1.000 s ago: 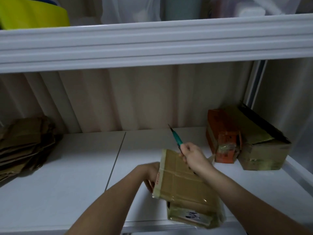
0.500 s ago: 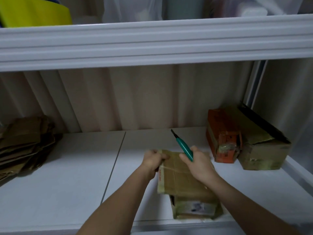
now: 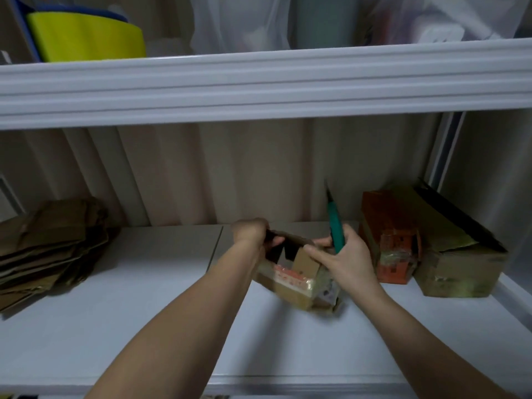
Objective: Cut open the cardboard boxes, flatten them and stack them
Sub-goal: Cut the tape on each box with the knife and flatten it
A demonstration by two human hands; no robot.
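While both hands are working it mid-shelf, the small cardboard box [image 3: 290,279] is sitting tilted, its top flaps standing open w/ a dark interior showing; nothing inside can be made out. It's brown, w/ a red-printed tape strip across the near face and a white label on the right end. The left hand [image 3: 250,233] is gripping the far-left flap, fingers curled over its edge. The right hand [image 3: 344,259] is doing two things: fingers pressing on the right flap while the grip is clamped round a teal-handled cutter [image 3: 334,227], blade end pointing up toward the back wall.

At the shelf's [image 3: 144,298] right edge, an orange box [image 3: 388,243] is standing just beside the hands, touching a bigger brown box [image 3: 460,263] w/ its lid flaps partly lifted; contents hidden. At the left edge a stack of flattened cardboard [image 3: 49,249] is lying, well apart from the box being handled.

Bare white shelf is stretching btwn the stack and the box, and along the front edge under both forearms. The upper shelf's rim [image 3: 259,87] is hanging overhead, carrying a yellow-green container [image 3: 86,38] and clear plastic bags [image 3: 239,21].
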